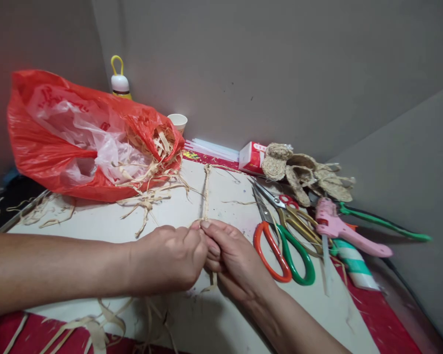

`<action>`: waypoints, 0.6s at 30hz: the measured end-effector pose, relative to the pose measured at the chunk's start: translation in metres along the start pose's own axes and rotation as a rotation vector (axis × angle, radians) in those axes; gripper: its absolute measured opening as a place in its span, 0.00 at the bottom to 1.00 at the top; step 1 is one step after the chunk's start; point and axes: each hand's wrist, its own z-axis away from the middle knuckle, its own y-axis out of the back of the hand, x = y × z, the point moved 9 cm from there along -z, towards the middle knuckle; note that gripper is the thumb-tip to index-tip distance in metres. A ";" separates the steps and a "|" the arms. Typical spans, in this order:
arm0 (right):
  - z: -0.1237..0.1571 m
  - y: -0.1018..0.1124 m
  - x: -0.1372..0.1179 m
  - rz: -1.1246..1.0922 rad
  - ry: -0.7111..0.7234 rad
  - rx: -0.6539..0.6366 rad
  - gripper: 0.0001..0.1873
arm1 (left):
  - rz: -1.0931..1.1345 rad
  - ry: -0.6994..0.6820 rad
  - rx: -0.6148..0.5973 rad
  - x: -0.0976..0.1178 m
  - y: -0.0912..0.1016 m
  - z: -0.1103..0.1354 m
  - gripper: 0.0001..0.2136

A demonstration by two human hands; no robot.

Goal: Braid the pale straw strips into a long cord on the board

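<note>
Dim, soft light; shadow on board point(103, 223) below hands point(170, 258); glints on scissor handles point(310, 269); fine detail smeared.

Left fingers point(195, 250) curled, right fingers point(214, 250) pinched just beside them, forearms point(62, 265) bare

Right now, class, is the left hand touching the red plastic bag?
Apart: the head view shows white tabletop plainly between the left hand and the red plastic bag.

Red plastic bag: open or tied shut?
Open: the red plastic bag gapes at one end, with pale fibre strips spilling out.
</note>
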 end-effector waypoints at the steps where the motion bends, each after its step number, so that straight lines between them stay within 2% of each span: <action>1: 0.000 0.001 -0.001 -0.002 0.003 0.000 0.11 | 0.026 -0.006 -0.018 0.000 0.001 0.002 0.10; 3: -0.001 0.003 -0.003 -0.002 0.007 0.005 0.10 | 0.143 -0.021 -0.050 -0.001 0.003 0.005 0.10; 5: -0.002 0.005 -0.004 0.003 0.005 0.002 0.10 | 0.346 0.016 -0.012 -0.011 0.011 0.007 0.09; 7: -0.002 0.004 -0.005 0.000 0.004 -0.018 0.11 | 0.591 0.174 0.076 -0.036 0.016 0.006 0.09; 8: -0.002 0.003 -0.005 0.000 0.000 -0.032 0.11 | 0.718 0.299 0.092 -0.051 0.011 0.005 0.09; 9: -0.002 0.002 -0.005 0.000 -0.006 -0.041 0.11 | 0.831 0.465 0.085 -0.068 0.000 0.005 0.10; 10: -0.003 0.002 -0.005 0.003 -0.012 -0.047 0.11 | 0.954 0.629 0.018 -0.080 -0.017 0.007 0.10; 11: -0.003 0.001 -0.005 0.012 -0.019 -0.053 0.11 | 1.117 0.730 -0.096 -0.082 -0.038 0.006 0.11; 13: -0.003 0.000 -0.005 0.044 -0.035 -0.069 0.11 | 1.498 0.817 -0.333 -0.067 -0.071 0.004 0.11; 14: -0.004 0.000 -0.005 0.055 -0.042 -0.077 0.12 | 1.642 0.853 -0.390 -0.061 -0.080 0.003 0.09; 16: -0.004 0.000 -0.005 0.074 -0.064 -0.090 0.12 | 1.780 0.886 -0.447 -0.052 -0.090 0.002 0.04; 18: -0.004 0.001 -0.004 0.092 -0.089 -0.098 0.11 | 1.744 0.877 -0.429 -0.053 -0.091 0.001 0.04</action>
